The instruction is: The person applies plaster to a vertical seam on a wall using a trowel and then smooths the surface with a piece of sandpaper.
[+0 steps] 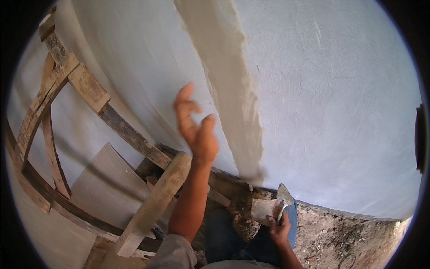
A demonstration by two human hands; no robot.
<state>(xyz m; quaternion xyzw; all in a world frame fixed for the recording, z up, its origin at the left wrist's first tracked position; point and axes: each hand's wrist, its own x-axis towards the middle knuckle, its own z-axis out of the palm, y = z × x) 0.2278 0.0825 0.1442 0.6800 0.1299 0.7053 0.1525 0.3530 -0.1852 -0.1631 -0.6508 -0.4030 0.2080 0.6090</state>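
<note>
My left hand (197, 127) is raised before the pale wall (313, 89), left of a broad strip of damp-looking grey-brown plaster (228, 85). Its fingers are bent but apart, nothing is between them, and no contact with the wall shows. Low near my thigh, my right hand (280, 231) is closed round the handle of a small pointed trowel (284, 194), blade upward. A flat rectangular plate (263, 210), smeared pale, lies against the same hand; whether the fingers also grip it I cannot tell.
A wooden trestle frame (130, 136) of rough timbers stands at the left, one thick post (154, 204) close to my left forearm. Behind it leans a grey board (107, 184). Rough, crumbly soil (331, 237) runs along the wall's foot. Something dark (421, 139) sits at the right edge.
</note>
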